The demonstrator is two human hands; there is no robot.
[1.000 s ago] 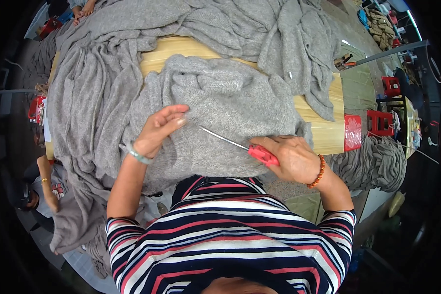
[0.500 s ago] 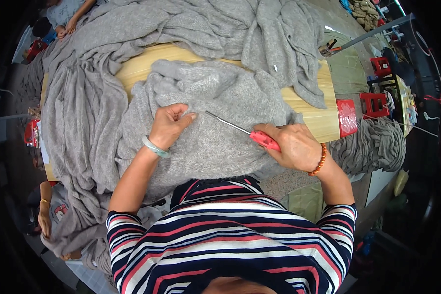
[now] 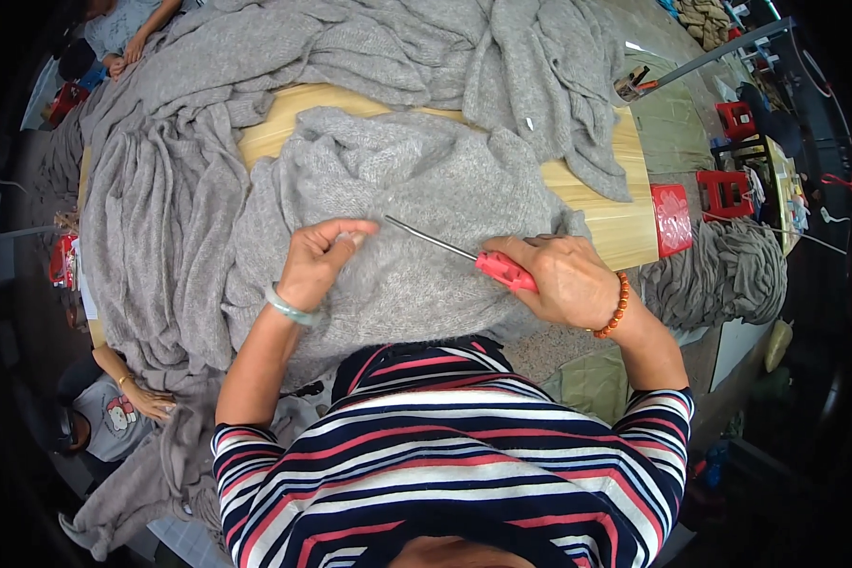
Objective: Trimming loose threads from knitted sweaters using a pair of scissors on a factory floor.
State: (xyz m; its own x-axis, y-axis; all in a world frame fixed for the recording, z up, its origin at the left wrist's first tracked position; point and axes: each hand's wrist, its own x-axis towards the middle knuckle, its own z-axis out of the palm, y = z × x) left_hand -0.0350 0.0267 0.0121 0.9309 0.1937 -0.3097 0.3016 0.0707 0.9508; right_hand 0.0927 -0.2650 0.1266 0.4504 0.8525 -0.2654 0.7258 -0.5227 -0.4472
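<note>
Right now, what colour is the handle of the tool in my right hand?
The handle is pinkish red, best seen in the head view.

right grip (image 3: 574, 284) around red-handled tool (image 3: 494, 264), left grip (image 3: 314, 263) near its tip, grey knit fabric (image 3: 426, 180) beneath

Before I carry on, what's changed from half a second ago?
The left hand has uncurled its index finger toward the tip of the red tool, which has shifted slightly left; whether that hand holds anything, I can't tell. At lower left, a co-worker's hand has moved right. Unchanged: the right hand grips the tool, and grey knit covers much of the table.
</note>
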